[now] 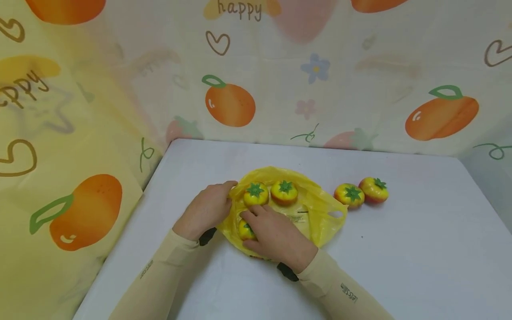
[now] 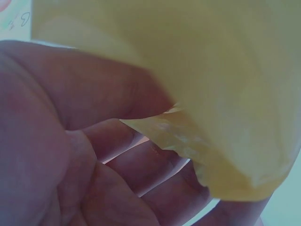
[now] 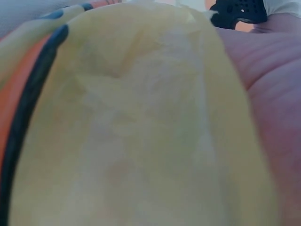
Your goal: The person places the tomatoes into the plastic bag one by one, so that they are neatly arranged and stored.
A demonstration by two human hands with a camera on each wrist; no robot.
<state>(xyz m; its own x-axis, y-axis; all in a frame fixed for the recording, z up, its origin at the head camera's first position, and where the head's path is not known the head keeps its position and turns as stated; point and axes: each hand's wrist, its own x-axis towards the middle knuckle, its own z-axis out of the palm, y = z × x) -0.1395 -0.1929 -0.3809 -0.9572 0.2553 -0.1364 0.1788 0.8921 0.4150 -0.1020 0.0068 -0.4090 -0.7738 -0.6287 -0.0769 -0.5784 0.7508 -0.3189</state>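
Observation:
A yellow plastic bag (image 1: 328,226) lies spread on the table, with two yellow-red fruits with green leafy tops, one left (image 1: 256,195) and one right (image 1: 284,194), in it. My left hand (image 1: 208,208) grips the bag's left edge; the left wrist view shows thin yellow film (image 2: 225,155) between thumb and fingers of that hand (image 2: 108,141). Over the bag's near left part, my right hand (image 1: 278,233) has thumb and fingers round a third fruit (image 1: 245,230), partly hidden. Bag film (image 3: 141,117) fills most of the right wrist view beside the hand (image 3: 275,94).
Two more such fruits, one left (image 1: 349,195) and one right (image 1: 374,190), touch each other on the white table (image 1: 420,249) to the right of the bag. A printed cloth (image 1: 272,102) hangs behind the table and along its left side.

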